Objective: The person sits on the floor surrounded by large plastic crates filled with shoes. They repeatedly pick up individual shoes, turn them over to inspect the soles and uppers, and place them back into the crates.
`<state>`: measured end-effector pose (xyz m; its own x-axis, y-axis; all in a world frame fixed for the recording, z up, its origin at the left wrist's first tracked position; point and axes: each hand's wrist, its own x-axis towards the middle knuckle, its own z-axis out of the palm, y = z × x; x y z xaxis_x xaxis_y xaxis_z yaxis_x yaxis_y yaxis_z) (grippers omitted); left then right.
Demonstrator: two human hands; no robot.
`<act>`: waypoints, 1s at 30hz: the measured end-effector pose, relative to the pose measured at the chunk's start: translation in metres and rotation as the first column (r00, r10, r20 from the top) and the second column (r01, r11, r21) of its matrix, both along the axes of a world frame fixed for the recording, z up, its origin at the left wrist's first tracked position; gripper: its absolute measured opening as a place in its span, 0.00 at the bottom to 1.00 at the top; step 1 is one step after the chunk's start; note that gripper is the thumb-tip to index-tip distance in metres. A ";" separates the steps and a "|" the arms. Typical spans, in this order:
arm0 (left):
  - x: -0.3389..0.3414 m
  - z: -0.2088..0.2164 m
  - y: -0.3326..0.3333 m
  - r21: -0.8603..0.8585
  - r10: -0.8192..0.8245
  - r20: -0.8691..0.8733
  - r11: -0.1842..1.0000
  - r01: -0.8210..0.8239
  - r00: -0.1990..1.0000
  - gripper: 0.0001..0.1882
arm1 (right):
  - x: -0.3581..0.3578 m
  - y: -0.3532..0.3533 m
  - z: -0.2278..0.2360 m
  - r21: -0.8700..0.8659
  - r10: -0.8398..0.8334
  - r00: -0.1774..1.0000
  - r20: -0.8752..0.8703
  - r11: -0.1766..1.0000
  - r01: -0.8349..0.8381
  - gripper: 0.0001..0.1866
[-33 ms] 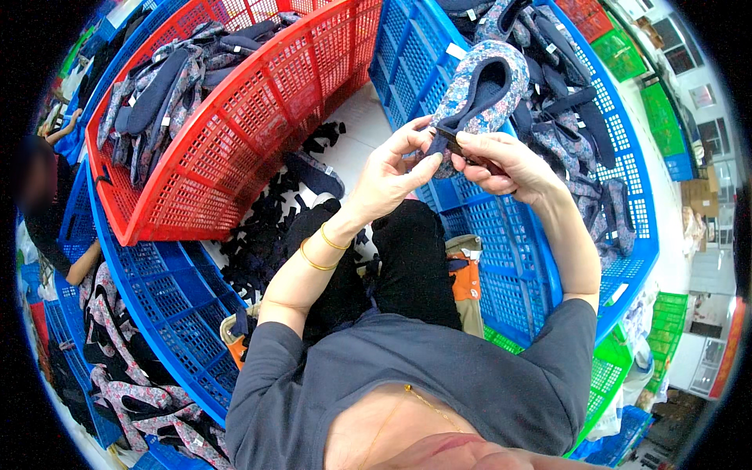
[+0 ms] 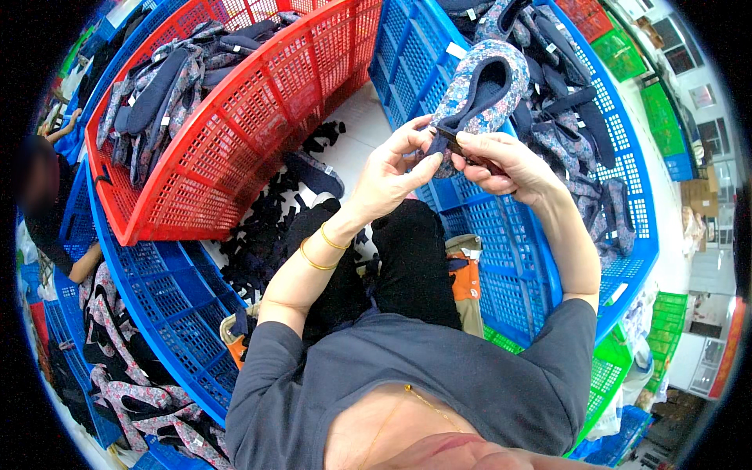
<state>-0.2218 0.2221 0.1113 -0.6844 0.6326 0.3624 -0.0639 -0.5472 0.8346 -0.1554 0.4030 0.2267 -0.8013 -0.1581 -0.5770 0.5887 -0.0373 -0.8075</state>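
A slipper (image 2: pixel 460 92) in blue floral cloth with a navy lining is held up before me, over the rim of the blue crate on the right. Near its heel end, my left hand (image 2: pixel 389 174) is closed on the slipper, pinching a navy strip of cloth there between thumb and fingers. My right hand (image 2: pixel 509 163) grips small dark thread snips (image 2: pixel 450 137), their tip against the slipper's edge beside my left fingertips. Fingers partly hide the snips' handle.
Floral slippers fill the blue crate (image 2: pixel 646 227) at right and the tilted red crate (image 2: pixel 258 129) at left. Navy scraps (image 2: pixel 270 207) and a loose slipper (image 2: pixel 317 174) lie between them. Pink floral slippers (image 2: pixel 145 392) heap at lower left. Another person's arm (image 2: pixel 82 266) shows far left.
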 end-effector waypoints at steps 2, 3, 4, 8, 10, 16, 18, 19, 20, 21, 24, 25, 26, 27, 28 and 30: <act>0.000 -0.001 0.001 -0.014 0.008 -0.020 1.000 -0.008 1.000 0.06 | 0.001 0.000 -0.002 -0.020 -0.006 1.000 -0.009 1.000 0.006 0.19; 0.001 -0.001 0.002 -0.025 0.014 -0.028 1.000 -0.015 0.999 0.06 | 0.002 0.001 -0.003 -0.030 -0.009 1.000 -0.013 1.000 0.008 0.19; 0.001 -0.001 0.002 -0.037 0.022 -0.038 0.999 -0.023 0.999 0.06 | 0.002 0.001 -0.003 -0.025 -0.005 1.000 -0.013 1.000 0.004 0.18; 0.004 -0.003 0.004 -0.080 0.092 -0.113 0.992 -0.101 0.989 0.07 | 0.006 0.004 -0.013 0.040 0.005 0.998 -0.066 0.999 -0.002 0.17; 0.006 0.001 0.003 -0.111 0.090 -0.064 0.989 -0.096 0.994 0.06 | 0.008 0.004 -0.016 0.078 0.008 0.996 -0.089 0.997 -0.001 0.17; 0.006 -0.003 0.009 -0.091 0.191 -0.189 0.973 -0.211 0.963 0.06 | 0.011 -0.003 -0.013 0.086 -0.006 0.995 -0.099 0.996 0.015 0.18; 0.006 -0.003 0.008 -0.127 0.203 -0.242 0.963 -0.238 0.949 0.06 | 0.011 -0.002 -0.013 0.078 0.000 0.997 -0.079 0.997 0.006 0.18; 0.007 -0.002 0.007 -0.145 0.208 -0.269 0.957 -0.253 0.940 0.06 | 0.012 -0.002 -0.014 0.090 0.006 0.995 -0.100 0.996 0.003 0.19; 0.007 -0.002 0.008 -0.116 0.226 -0.249 0.958 -0.260 0.942 0.07 | 0.012 -0.001 -0.017 0.103 0.012 0.993 -0.120 0.995 0.001 0.19; 0.007 -0.003 0.010 -0.088 0.242 -0.228 0.959 -0.268 0.943 0.07 | 0.013 -0.001 -0.018 0.115 0.018 0.990 -0.140 0.993 -0.002 0.19; 0.006 -0.005 0.011 -0.088 0.289 -0.251 0.944 -0.319 0.924 0.07 | 0.011 -0.001 -0.013 0.079 0.011 0.995 -0.098 0.997 -0.003 0.19; 0.006 -0.005 0.011 -0.098 0.302 -0.272 0.936 -0.339 0.914 0.08 | 0.012 -0.002 -0.012 0.064 -0.001 0.997 -0.082 0.998 0.006 0.18; 0.006 -0.003 0.011 -0.104 0.312 -0.332 0.926 -0.363 0.890 0.08 | 0.012 -0.003 -0.010 0.048 -0.012 0.998 -0.066 0.999 0.015 0.18; 0.006 -0.001 0.010 -0.107 0.320 -0.391 0.915 -0.388 0.863 0.08 | 0.012 -0.004 -0.009 0.033 -0.023 0.998 -0.050 0.999 0.025 0.18; 0.006 0.001 0.008 -0.112 0.326 -0.449 0.903 -0.415 0.832 0.09 | 0.012 -0.004 -0.010 0.033 -0.019 0.999 -0.050 0.999 0.021 0.18; 0.006 0.004 0.006 -0.108 0.324 -0.465 0.903 -0.416 0.824 0.09 | 0.013 -0.003 -0.014 0.031 -0.011 0.999 -0.050 0.999 0.012 0.18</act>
